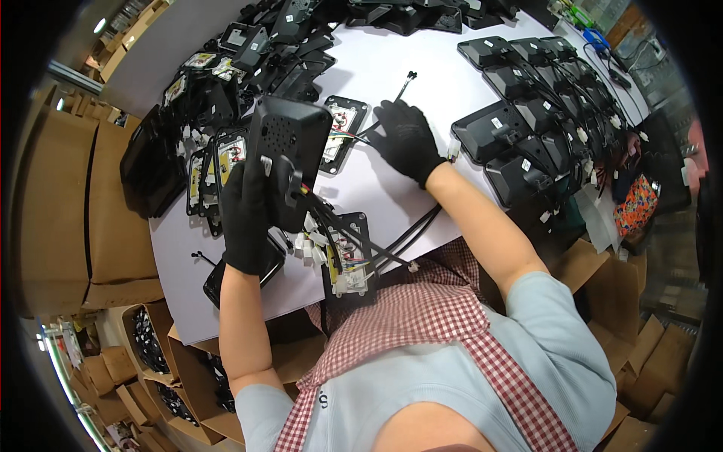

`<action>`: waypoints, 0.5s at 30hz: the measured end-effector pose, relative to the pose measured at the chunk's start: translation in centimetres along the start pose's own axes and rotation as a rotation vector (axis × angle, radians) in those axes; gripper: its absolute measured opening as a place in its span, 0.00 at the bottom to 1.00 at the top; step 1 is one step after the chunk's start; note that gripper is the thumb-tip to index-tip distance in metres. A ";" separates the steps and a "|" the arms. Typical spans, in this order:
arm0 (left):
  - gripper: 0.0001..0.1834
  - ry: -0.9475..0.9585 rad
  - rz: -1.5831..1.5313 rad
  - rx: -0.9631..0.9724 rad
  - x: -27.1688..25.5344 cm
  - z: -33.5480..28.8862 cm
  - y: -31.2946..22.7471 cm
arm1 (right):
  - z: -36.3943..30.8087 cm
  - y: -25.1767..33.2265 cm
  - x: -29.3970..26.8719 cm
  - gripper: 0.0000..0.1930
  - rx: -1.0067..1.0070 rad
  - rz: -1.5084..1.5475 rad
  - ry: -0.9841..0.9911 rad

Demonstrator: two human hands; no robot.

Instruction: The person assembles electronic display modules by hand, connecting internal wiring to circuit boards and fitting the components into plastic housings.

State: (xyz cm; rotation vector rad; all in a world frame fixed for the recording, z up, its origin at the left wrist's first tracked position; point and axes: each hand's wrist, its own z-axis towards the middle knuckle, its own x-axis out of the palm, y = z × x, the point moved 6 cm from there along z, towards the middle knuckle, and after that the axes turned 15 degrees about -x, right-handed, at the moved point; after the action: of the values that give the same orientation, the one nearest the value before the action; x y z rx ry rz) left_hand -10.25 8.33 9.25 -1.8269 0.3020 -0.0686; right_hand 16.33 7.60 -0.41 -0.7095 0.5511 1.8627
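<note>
My left hand (246, 218), in a black glove, grips a black plastic housing (290, 135) with a dotted grille and holds it tilted above the table. Cables with white connectors (309, 245) hang from the housing. My right hand (407, 139), also gloved, has its fingers closed round a thin black cable (404, 84) whose end sticks out past the fingertips. Coloured wires join this cable to a black back plate with a white circuit board (343, 124). Close to my body lies a second back plate with a board (350, 260), crossed by cables.
Several black housings (493, 132) with cables stand in rows on the right of the white table (407, 218). More housings (290, 26) and back plates (226, 154) are heaped at the far left. Cardboard boxes (56, 203) stand around the table, some holding black parts.
</note>
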 end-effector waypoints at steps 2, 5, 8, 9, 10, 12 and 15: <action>0.21 -0.051 0.058 0.057 -0.8 0.9 -0.3 | 0.7 2.7 -1.4 0.19 0.047 0.021 0.096; 0.23 -0.079 0.137 0.152 -1.4 2.9 -1.3 | -0.4 6.3 -4.4 0.14 0.003 -0.037 0.067; 0.23 -0.064 0.152 0.173 -0.5 3.6 -2.4 | -1.5 8.5 -6.6 0.12 -0.025 -0.074 0.070; 0.23 -0.061 0.150 0.167 0.0 3.8 -2.8 | -2.0 8.6 -5.5 0.11 0.071 -0.020 0.277; 0.22 0.007 0.172 0.137 0.2 4.4 -2.7 | -2.7 8.8 -4.4 0.11 0.171 0.038 0.480; 0.22 0.065 0.169 0.123 0.7 5.8 -2.3 | -3.0 10.1 -4.5 0.11 0.201 0.124 0.374; 0.22 0.148 0.164 0.102 2.6 6.9 -2.4 | -2.9 11.1 -3.6 0.19 0.281 0.281 0.333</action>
State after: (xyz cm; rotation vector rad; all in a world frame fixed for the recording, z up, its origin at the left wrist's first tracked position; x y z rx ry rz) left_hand -5.95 14.74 9.32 -1.6929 0.5423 -0.1031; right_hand 7.78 -0.75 0.59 -0.7873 1.1541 1.8778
